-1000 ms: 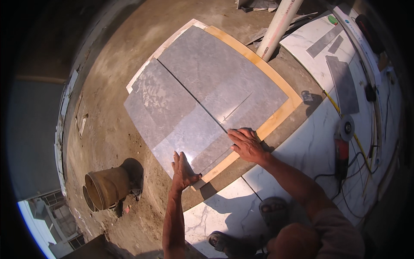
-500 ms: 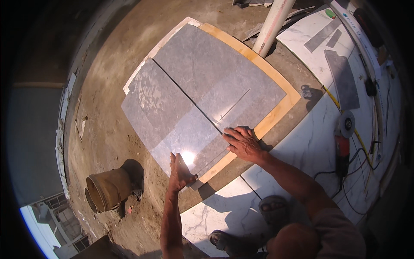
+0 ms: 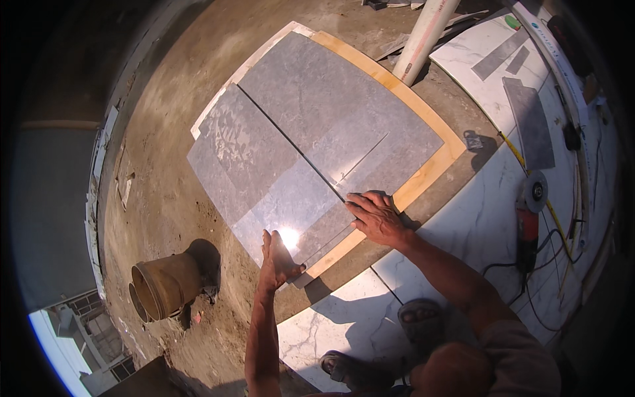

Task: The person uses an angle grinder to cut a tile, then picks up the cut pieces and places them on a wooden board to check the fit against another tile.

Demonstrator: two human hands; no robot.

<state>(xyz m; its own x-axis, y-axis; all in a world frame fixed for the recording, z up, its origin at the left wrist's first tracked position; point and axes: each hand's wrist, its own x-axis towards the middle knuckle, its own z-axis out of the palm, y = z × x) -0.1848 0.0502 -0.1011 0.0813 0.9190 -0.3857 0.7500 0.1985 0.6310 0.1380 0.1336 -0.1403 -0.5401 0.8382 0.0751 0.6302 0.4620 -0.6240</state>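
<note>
Far left, a metal bucket (image 3: 165, 286) lies tipped on the dirt; L hand (image 3: 276, 259) sits on the near edge of the left grey stone tile (image 3: 254, 175), fingers straight and pressed together, thumb hooked out at the corner, gripping nothing. R hand (image 3: 376, 215) lies flat w/ fingers slightly spread on the near end of the right grey tile (image 3: 337, 106), by the cut line, over the yellow board (image 3: 423, 177); angle grinder (image 3: 529, 218) rests well apart on white marble at right. Vs 1 s ago: left tile has slid a bit leftward, gap wider; both hands stay planted.
</note>
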